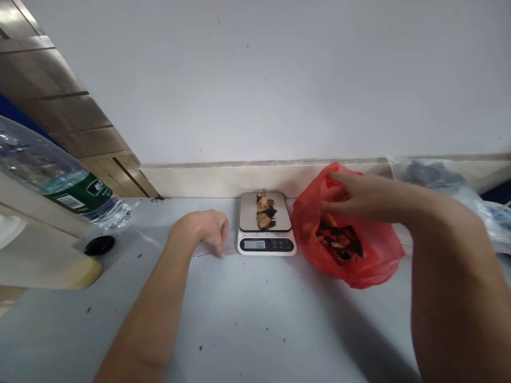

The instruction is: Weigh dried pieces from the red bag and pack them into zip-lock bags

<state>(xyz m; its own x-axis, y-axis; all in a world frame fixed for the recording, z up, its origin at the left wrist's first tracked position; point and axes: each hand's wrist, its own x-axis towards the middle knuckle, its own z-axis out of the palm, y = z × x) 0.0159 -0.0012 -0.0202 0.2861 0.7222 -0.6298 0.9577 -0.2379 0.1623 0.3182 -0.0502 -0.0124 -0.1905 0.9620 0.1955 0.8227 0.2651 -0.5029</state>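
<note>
A small white kitchen scale (245,213) carries several brown, dried-looking pieces (263,213) in a row on its plate; its display seems to read 10.0, though the decimal is faint. Left of it, my left hand (205,231) is closed, fingers curled down onto a thin clear plastic bag (203,251) lying flat, mostly hidden beneath the hand. To the right stands an opened red plastic bag (375,250) with more dried brown pieces (341,242) inside. My right hand (355,197) grips its upper rim at the back, thumb and fingers around the film.
At the left a large water bottle (80,191) with a green label leans in beside a translucent container (43,260) and a black round lid (99,245). A clear bag (443,178) with dark contents is behind my right forearm. Dark crumbs dot the grey tabletop (247,330). A wall (263,96) borders the back.
</note>
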